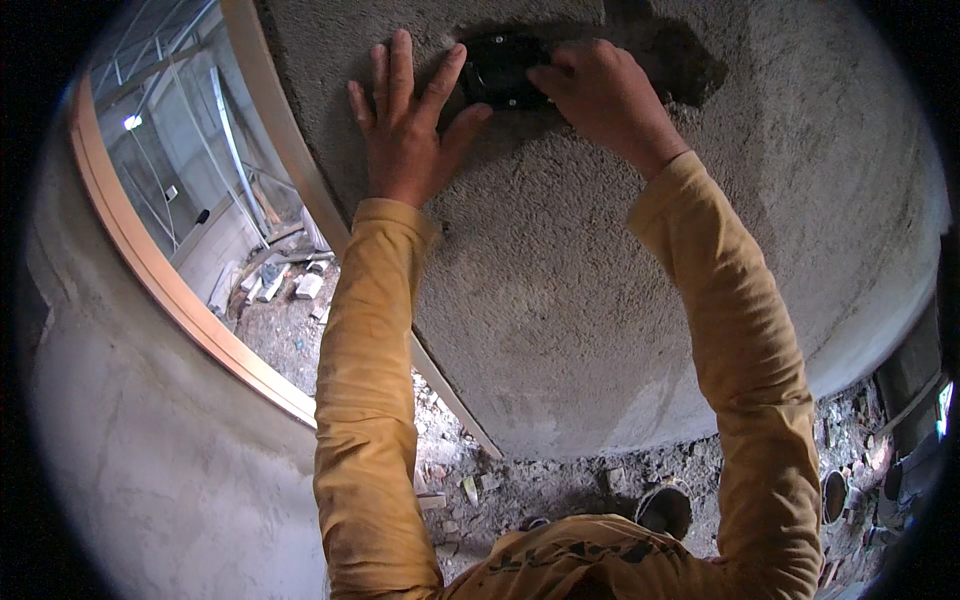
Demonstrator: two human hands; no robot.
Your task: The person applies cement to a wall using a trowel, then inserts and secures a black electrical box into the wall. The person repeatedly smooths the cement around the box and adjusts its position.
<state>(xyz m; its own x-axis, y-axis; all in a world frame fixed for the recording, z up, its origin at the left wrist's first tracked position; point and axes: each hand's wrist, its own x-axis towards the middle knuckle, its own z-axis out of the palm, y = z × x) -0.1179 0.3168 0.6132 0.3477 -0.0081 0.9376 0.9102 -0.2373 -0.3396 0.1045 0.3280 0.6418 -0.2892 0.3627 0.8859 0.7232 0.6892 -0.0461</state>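
A black electrical back box (502, 72) is set in a recess of the rough rendered wall (560, 290), with a small light screw spot at its top and bottom edges. My left hand (408, 125) lies spread against the wall, its thumb and index finger reaching to the box's left edge. At the box's right side, my right hand (610, 95) is closed, fingers bent in toward the box. Whatever those fingers hold, if anything, is hidden. Right of that hand the recess (685, 62) continues as a dark, rough hollow.
Left of the wall is a doorway with a wooden frame (160, 260); beyond it rubble and blocks (308, 286) lie on the floor. A plastered wall (170, 470) stands at lower left. Below are debris, a bucket (665, 510) and another bucket (834, 495) at right.
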